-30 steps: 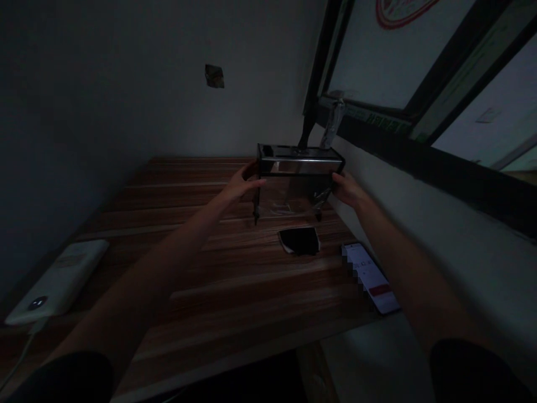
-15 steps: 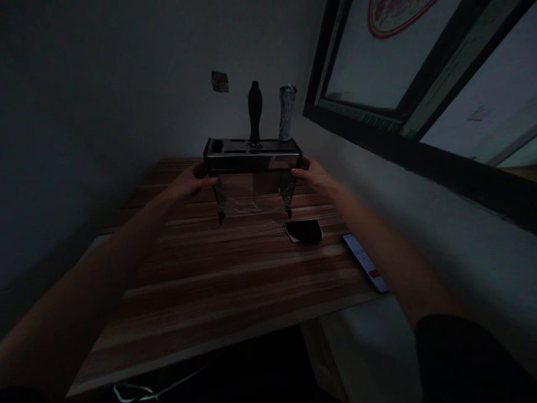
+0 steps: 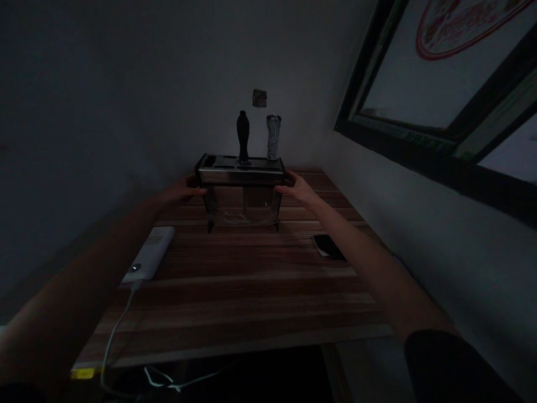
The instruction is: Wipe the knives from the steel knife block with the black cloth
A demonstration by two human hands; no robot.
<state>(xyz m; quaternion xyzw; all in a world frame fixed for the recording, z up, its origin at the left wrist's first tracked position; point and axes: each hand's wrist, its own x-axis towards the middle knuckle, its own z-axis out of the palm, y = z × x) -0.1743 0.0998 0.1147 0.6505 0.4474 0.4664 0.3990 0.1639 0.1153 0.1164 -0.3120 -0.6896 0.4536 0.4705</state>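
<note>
A slotted knife holder (image 3: 241, 178) with a metal top, clear sides wrapped in film and dark feet is upright in the middle. A black handle (image 3: 243, 136) and a film-wrapped grey handle (image 3: 273, 137) rise from its top. My left hand (image 3: 183, 190) grips its left end, thumb at the front and other fingers partly hidden behind. At the right end, my right hand (image 3: 297, 187) holds it the same way. Whether the feet touch the table is hard to tell in this dim light.
The wood-grain table (image 3: 251, 285) meets walls at the back and right. A black, pale-edged piece (image 3: 327, 246) lies partly behind my right forearm. On the left is a white box (image 3: 153, 252) with a white cable (image 3: 113, 336) hanging over the front edge. A dark-framed window (image 3: 415, 134) is at right.
The view has swung left, bringing the white box into sight. Both hands have moved the knife holder left relative to the wall and the black piece. The phone at right no longer shows.
</note>
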